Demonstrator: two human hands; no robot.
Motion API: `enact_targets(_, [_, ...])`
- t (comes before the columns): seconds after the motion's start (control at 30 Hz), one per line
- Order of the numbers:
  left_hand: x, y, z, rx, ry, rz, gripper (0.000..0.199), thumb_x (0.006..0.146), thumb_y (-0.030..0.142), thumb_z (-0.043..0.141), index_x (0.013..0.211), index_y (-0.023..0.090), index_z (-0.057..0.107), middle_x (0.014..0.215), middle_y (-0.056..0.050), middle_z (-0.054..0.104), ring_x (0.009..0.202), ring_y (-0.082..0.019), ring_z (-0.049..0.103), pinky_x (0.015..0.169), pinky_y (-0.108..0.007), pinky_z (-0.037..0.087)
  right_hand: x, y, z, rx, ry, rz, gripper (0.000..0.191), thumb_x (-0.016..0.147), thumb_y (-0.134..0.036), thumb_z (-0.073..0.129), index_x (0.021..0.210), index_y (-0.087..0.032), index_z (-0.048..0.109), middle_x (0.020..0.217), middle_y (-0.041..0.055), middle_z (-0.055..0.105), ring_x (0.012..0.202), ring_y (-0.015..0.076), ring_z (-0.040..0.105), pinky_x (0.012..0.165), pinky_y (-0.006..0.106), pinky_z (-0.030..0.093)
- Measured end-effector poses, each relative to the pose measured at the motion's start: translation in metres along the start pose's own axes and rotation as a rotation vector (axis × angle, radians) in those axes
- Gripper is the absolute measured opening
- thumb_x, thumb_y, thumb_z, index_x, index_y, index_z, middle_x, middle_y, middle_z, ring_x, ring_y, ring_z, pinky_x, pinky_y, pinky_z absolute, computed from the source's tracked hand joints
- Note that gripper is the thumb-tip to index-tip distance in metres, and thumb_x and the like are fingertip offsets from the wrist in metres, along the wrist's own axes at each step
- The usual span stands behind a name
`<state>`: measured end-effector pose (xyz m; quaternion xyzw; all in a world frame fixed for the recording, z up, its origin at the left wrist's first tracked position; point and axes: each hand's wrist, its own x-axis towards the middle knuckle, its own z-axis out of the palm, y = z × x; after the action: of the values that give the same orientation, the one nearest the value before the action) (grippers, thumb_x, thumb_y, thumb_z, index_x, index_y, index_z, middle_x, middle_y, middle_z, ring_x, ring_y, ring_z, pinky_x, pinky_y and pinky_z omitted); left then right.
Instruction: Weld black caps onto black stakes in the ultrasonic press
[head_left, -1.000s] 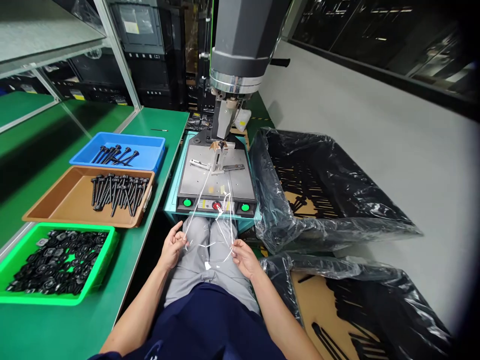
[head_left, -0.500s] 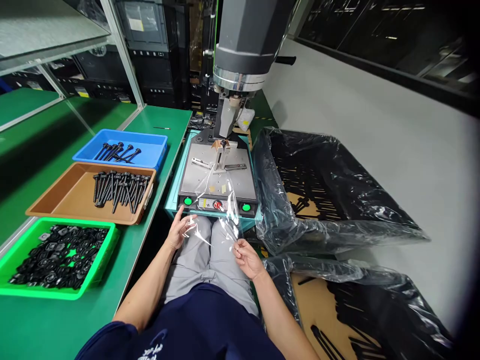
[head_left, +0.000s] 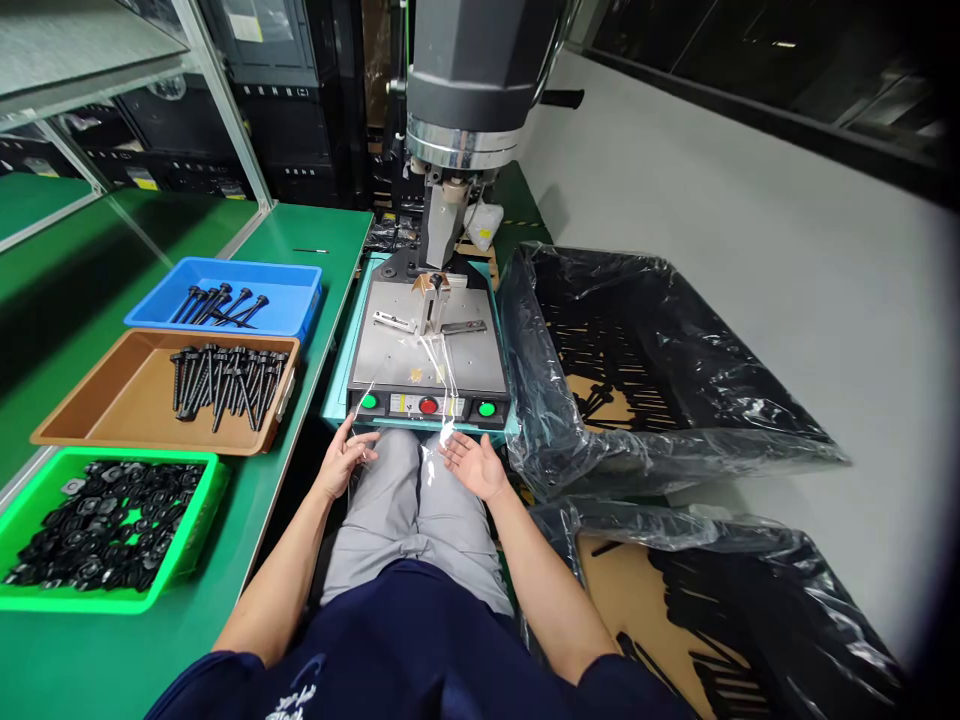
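Observation:
A clear plastic sheet [head_left: 444, 385] reaches from the fixture of the press machine [head_left: 435, 310] towards my lap, visible mostly by its white glints. Its exact outline is hard to make out. My left hand [head_left: 342, 463] is by the left green button [head_left: 368, 401], fingers apart, with the sheet's left edge close to them. Across from it, my right hand [head_left: 475, 468] is open with fingers stretched out, its fingertips at the sheet's lower right part. Whether they touch it I cannot tell. A red button [head_left: 428, 406] and a right green button [head_left: 487, 409] line the machine's front.
On the green table to the left stand a blue tray [head_left: 289, 312] and a brown tray [head_left: 142, 400] with black threaded parts, and a green tray [head_left: 214, 480] of small black pieces. Two plastic-lined boxes, one far [head_left: 637, 455] and one near [head_left: 622, 590], hold black parts at right.
My right hand, earlier pinching the sheet's near corner, has opened and moved forward. The sheet's near end has shifted forward too. My left hand stays spread, and the view has shifted slightly.

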<state>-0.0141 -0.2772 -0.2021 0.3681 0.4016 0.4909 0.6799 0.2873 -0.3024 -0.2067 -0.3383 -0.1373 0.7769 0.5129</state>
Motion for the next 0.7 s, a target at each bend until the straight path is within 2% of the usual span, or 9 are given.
enact_targets(0.1, [0.006,0.006,-0.001,0.029,0.017,0.016,0.094,0.077,0.032,0.072,0.153,0.024,0.016,0.116,-0.017,0.067,0.078,-0.018,0.070,0.080,-0.036,0.051,0.024,-0.007,0.004,0.046,-0.037,0.072,0.062,0.073,-0.073,0.062,0.103,-0.019,0.063,0.100,0.0106,0.069,0.092,0.0228,0.066,0.064,0.030,0.050])
enact_targets(0.17, [0.009,0.011,-0.001,0.043,0.021,0.022,0.095,0.078,0.032,0.072,0.153,0.024,0.015,0.115,-0.016,0.067,0.081,-0.019,0.070,0.080,-0.035,0.051,0.033,-0.011,0.006,0.090,-0.066,0.089,0.064,0.074,-0.074,0.060,0.106,-0.019,0.063,0.101,0.0105,0.070,0.085,0.0205,0.065,0.054,0.023,0.044])
enact_targets(0.33, [0.015,0.024,0.003,-0.008,-0.011,0.044,0.090,0.080,0.032,0.070,0.152,0.025,0.017,0.118,-0.016,0.067,0.084,-0.018,0.070,0.071,-0.028,0.050,0.039,-0.020,0.013,0.153,-0.127,-0.036,0.055,0.077,-0.068,0.061,0.114,-0.026,0.062,0.108,0.0073,0.068,0.067,0.0128,0.056,0.040,0.014,0.026])
enact_targets(0.47, [0.023,0.029,0.012,-0.107,-0.044,0.001,0.077,0.081,0.035,0.069,0.147,0.024,0.032,0.126,-0.018,0.063,0.072,-0.014,0.068,0.060,-0.024,0.048,0.038,-0.025,0.019,0.145,-0.107,-0.055,0.049,0.075,-0.059,0.067,0.115,-0.031,0.062,0.112,0.0046,0.068,0.062,0.0108,0.051,0.037,0.012,0.019])
enact_targets(0.6, [0.037,0.027,0.020,-0.172,-0.100,-0.064,0.063,0.079,0.037,0.071,0.136,0.023,0.048,0.133,-0.018,0.058,0.063,-0.009,0.063,0.055,-0.023,0.047,0.039,-0.027,0.024,0.126,-0.113,-0.037,0.043,0.075,-0.046,0.070,0.115,-0.031,0.062,0.111,0.0029,0.068,0.059,0.0093,0.048,0.036,0.011,0.021])
enact_targets(0.7, [0.047,0.025,0.024,-0.170,-0.074,-0.126,0.049,0.079,0.034,0.071,0.123,0.020,0.057,0.131,-0.017,0.060,0.060,-0.007,0.062,0.050,-0.020,0.047,0.039,-0.028,0.028,0.107,-0.053,-0.063,0.036,0.075,-0.035,0.070,0.110,-0.029,0.064,0.104,0.0015,0.069,0.057,0.0092,0.047,0.034,0.013,0.023])
